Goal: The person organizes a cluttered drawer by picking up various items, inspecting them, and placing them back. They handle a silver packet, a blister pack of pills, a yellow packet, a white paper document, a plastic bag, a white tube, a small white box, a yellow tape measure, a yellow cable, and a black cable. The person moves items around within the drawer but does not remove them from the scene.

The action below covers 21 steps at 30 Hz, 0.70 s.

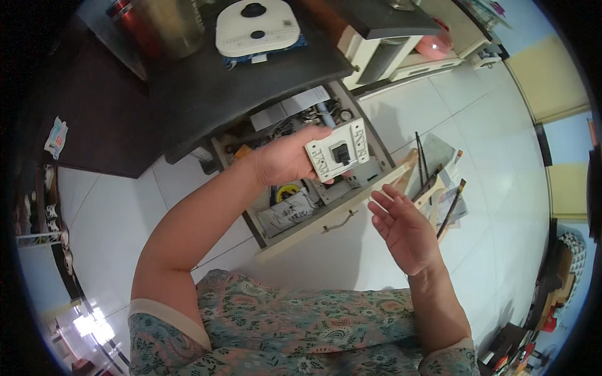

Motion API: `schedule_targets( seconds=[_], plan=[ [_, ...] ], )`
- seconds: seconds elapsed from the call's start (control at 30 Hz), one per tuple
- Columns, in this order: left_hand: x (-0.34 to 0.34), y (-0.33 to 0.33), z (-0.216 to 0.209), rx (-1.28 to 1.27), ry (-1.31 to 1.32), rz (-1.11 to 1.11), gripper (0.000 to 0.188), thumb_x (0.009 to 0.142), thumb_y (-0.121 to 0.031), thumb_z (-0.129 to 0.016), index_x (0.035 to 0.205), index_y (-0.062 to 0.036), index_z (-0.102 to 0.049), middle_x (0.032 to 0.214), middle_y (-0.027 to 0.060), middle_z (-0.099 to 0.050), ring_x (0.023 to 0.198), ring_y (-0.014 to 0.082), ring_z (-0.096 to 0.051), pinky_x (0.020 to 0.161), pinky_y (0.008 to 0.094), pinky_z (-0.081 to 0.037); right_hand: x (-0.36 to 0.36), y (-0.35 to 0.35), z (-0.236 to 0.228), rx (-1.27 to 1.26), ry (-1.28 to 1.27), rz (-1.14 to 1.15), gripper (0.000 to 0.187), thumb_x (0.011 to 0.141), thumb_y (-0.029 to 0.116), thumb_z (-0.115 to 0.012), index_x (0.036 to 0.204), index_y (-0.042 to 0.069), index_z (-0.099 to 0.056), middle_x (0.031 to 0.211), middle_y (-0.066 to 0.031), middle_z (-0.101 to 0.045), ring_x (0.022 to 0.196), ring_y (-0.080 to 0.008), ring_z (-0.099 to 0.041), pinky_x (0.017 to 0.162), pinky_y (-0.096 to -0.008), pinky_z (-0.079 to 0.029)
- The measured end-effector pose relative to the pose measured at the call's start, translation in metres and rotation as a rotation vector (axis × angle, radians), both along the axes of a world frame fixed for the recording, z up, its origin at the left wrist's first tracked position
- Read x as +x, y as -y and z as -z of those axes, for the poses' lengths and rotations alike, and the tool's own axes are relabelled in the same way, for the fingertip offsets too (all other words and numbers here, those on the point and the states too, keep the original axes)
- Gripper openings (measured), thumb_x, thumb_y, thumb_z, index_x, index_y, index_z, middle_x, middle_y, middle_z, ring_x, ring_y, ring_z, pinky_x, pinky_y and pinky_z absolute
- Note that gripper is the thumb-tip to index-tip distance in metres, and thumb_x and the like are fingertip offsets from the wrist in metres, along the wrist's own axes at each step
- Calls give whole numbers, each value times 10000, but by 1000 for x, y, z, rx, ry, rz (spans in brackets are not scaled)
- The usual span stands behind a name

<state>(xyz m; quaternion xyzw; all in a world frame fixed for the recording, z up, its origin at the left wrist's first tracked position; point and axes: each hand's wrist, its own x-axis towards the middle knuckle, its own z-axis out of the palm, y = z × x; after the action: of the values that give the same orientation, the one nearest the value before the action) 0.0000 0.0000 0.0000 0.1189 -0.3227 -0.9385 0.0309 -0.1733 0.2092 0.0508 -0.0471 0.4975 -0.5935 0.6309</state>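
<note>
My left hand (288,155) is closed around the left edge of a square cream-white wall plate (340,152) with a black fitting in its middle, perhaps a switch or socket plate. The plate is tilted above an open drawer (307,235) full of small items. Palm up, my right hand (404,230) hovers off the drawer's front right corner, fingers apart and holding nothing. Inside the drawer lie a white packet (288,212) with handwriting, a yellow ring-shaped item (287,192) and a folded paper (290,108). My left forearm hides part of the contents.
A white rounded device (257,30) rests on the dark tabletop (251,81) above the drawer. Paintbrushes (453,210) and papers are spread on the tiled floor to the right. Beyond stands a low cabinet (370,59) near a pink object (436,42).
</note>
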Motion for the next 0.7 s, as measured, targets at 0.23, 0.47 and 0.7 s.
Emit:
schedule_targets(
  seconds=[0.23, 0.47, 0.7],
  plan=[
    [-24, -46, -20, -871, 75, -153, 784, 830, -256, -647, 1445, -29, -218, 1405, 173, -366, 1254, 234, -400, 1019, 386, -348, -2, -4, -10, -101, 100, -68, 486, 966, 328, -469, 1309, -8, -393, 1275, -146, -501, 1129, -223, -527, 961, -338, -440],
    [-34, -90, -38, -1761, 60, -214, 934, 712, -345, -725, 1427, -25, -216, 1410, 234, -307, 1316, 369, -309, 1066, 461, -249, -1, -9, -7, -16, 39, -54, 421, 934, 148, -539, 1308, 16, -397, 1219, -115, -528, 1080, -171, -536, 961, -318, -433],
    [-16, -34, -22, -1218, 142, -149, 502, 877, -253, -619, 1315, -77, -445, 1303, 140, -465, 1181, 263, -477, 974, 386, -385, -21, -17, 3, 89, -73, 47, 398, 921, 104, -526, 1298, 47, -411, 1186, -85, -559, 1047, -197, -566, 945, -359, -455]
  ],
)
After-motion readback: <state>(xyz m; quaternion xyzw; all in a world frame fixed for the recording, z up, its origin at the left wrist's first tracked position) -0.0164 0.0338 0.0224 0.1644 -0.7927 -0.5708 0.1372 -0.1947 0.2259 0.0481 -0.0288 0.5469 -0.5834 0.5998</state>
